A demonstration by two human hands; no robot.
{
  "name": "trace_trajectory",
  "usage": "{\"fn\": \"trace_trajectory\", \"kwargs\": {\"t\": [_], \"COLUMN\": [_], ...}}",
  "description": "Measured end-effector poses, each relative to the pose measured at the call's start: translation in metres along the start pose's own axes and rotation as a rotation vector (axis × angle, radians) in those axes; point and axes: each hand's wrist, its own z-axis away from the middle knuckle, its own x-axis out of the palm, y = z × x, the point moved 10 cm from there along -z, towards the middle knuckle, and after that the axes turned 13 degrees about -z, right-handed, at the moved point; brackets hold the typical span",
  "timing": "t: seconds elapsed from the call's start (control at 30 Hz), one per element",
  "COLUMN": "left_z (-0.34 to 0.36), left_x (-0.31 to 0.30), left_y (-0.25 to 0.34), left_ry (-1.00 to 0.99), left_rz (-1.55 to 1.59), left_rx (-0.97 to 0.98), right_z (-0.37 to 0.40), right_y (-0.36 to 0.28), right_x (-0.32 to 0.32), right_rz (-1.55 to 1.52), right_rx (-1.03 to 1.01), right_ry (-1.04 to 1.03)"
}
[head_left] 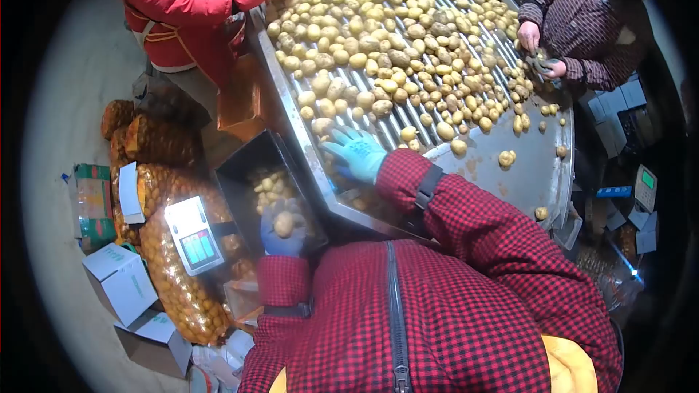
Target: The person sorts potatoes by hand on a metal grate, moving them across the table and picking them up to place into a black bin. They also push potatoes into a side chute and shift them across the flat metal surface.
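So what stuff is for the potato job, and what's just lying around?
Looks like part of the job:
- potatoes
- metal table they lie on
- black bin with potatoes inside
- left hand, holding one potato, and right hand
- probably the screen by the bin

Probably just lying about:
- white box
- green-and-red carton
- blue thing

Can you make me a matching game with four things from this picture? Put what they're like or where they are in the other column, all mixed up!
Things:
1. left hand
2. right hand
3. black bin
4. white device

Matches:
A. has a bright screen
B. wears a light blue glove, over the metal table
C. holds a single potato
D. has a heap of potatoes inside

Right pairs: 1-C, 2-B, 3-D, 4-A
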Motion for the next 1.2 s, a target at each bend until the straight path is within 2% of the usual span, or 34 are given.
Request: {"fn": "trace_trajectory", "kwargs": {"t": [0.03,0.07,0.13,0.17,0.2,0.23,0.3,0.33,0.37,0.43,0.47,0.5,0.53,0.57,0.6,0.63,0.67,0.73,0.8,0.83,0.87,0.9,0.97,1.03,1.07,1.1,1.13,1.2], "left_z": [-0.002,-0.009,-0.025,-0.029,-0.031,-0.028,-0.030,-0.023,-0.024,-0.044,-0.048,-0.033,-0.032,-0.049,-0.070,-0.089,-0.102,-0.111,-0.116,-0.107,-0.100,-0.097,-0.100,-0.100,-0.099,-0.102,-0.102,-0.146], "left_x": [-0.019,-0.030,-0.051,-0.059,-0.063,-0.054,-0.040,-0.001,0.022,0.080,0.123,0.186,0.222,0.238,0.244,0.245,0.245,0.249,0.238,0.236,0.232,0.225,0.219,0.235,0.245,0.259,0.283,0.298], "left_y": [0.003,0.004,0.018,0.020,0.022,0.024,0.032,0.048,0.063,0.081,0.081,0.068,0.051,0.032,0.014,-0.002,-0.008,-0.017,-0.031,-0.035,-0.043,-0.053,-0.048,-0.013,0.008,0.029,0.044,0.052], "left_ry": [0.104,0.105,0.082,0.029,-0.024,-0.121,-0.072,0.076,0.226,0.164,0.066,-0.090,-0.213,-0.311,-0.327,-0.335,-0.259,-0.150,-0.124,-0.113,-0.190,-0.356,-0.502,-0.423,-0.360,-0.219,-0.215,-0.143], "left_rz": [-0.008,0.027,-0.290,-0.375,-0.460,-0.469,-0.610,-0.739,-0.866,-1.215,-1.547,-1.775,-1.946,-2.086,-2.301,-2.511,-2.599,-2.688,-2.636,-2.582,-2.603,-2.697,-2.531,-2.121,-2.030,-2.000,-2.021,-2.270], "left_rx": [0.017,0.006,0.191,0.181,0.176,0.072,0.034,0.099,0.165,0.602,0.978,1.215,1.342,1.362,1.246,1.113,1.079,1.077,1.116,1.128,1.116,0.954,0.809,0.842,0.886,0.839,1.008,1.097], "right_z": [-0.003,-0.006,-0.006,-0.005,0.000,0.005,0.023,0.037,0.052,0.088,0.097,0.103,0.110,0.122,0.133,0.140,0.148,0.161,0.183,0.195,0.208,0.213,0.224,0.222,0.232,0.238,0.245,0.249], "right_y": [0.005,0.012,0.026,0.026,0.038,0.051,0.080,0.093,0.130,0.152,0.130,0.122,0.112,0.118,0.124,0.123,0.121,0.130,0.132,0.144,0.163,0.172,0.184,0.186,0.180,0.185,0.192,0.195], "right_x": [0.007,0.013,0.017,0.011,0.007,0.001,-0.015,-0.025,-0.001,0.000,-0.025,-0.040,-0.055,-0.054,-0.054,-0.059,-0.064,-0.074,-0.067,-0.061,-0.050,-0.048,-0.049,-0.058,-0.056,-0.046,-0.032,-0.028], "right_rz": [0.018,0.039,-0.018,-0.044,-0.073,-0.099,-0.376,-0.511,-0.871,-1.263,-1.362,-1.285,-1.209,-1.264,-1.319,-1.464,-1.604,-1.666,-1.874,-1.763,-1.654,-1.542,-1.282,-0.982,-1.020,-1.085,-1.149,-1.168], "right_rx": [0.016,0.031,0.059,-0.020,0.065,0.150,0.201,0.296,0.424,0.772,0.873,0.745,0.618,0.566,0.510,0.530,0.539,0.599,0.847,0.896,0.939,0.978,1.012,0.971,1.060,1.049,1.034,1.038], "right_ry": [-0.014,-0.024,0.002,0.097,0.064,0.036,0.249,0.363,0.433,0.568,0.593,0.550,0.519,0.568,0.613,0.720,0.838,0.977,1.138,1.116,1.088,1.057,0.975,0.838,0.934,0.967,1.000,1.000]}}
